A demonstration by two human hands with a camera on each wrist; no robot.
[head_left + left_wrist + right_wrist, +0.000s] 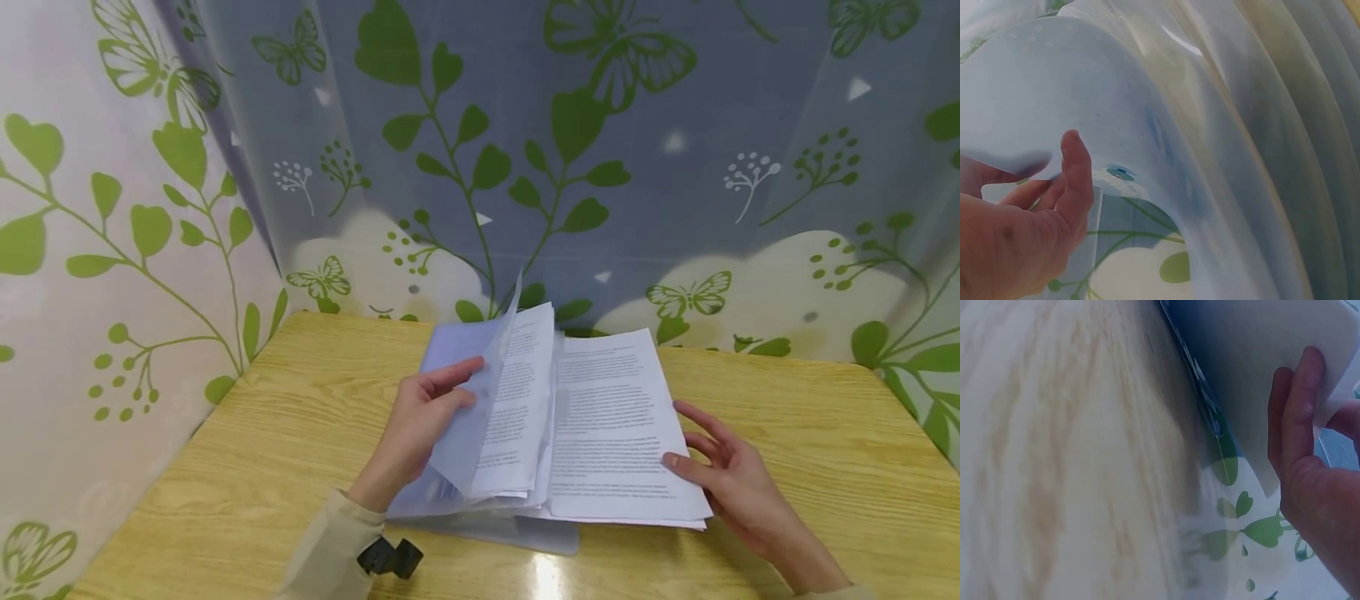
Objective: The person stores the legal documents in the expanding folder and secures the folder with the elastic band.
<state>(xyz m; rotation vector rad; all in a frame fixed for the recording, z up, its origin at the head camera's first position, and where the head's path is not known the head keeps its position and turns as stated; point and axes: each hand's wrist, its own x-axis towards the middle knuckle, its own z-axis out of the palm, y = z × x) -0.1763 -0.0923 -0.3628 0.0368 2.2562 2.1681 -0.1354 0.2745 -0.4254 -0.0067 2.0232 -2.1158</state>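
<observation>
A translucent bluish plastic document folder [457,342] stands spread on the table, with printed paper sheets [603,417] on its right side and more pages [517,400] at its middle. My left hand [420,425] pinches the folder's raised plastic flap between thumb and fingers. In the left wrist view, that hand [1035,225] is at the edge of the flap [1054,81], beside several curved plastic layers. My right hand [738,483] holds the right edge of the printed sheets, thumb on the printed face. Its fingers [1300,406] lie against the sheets' back in the right wrist view.
The wood-grain table [262,442] extends to both sides of the folder. Behind it hangs a patterned curtain [675,167] with leaves and butterflies, and another curtain side [112,250] borders the left. A small black device [390,557] sits on the left sleeve.
</observation>
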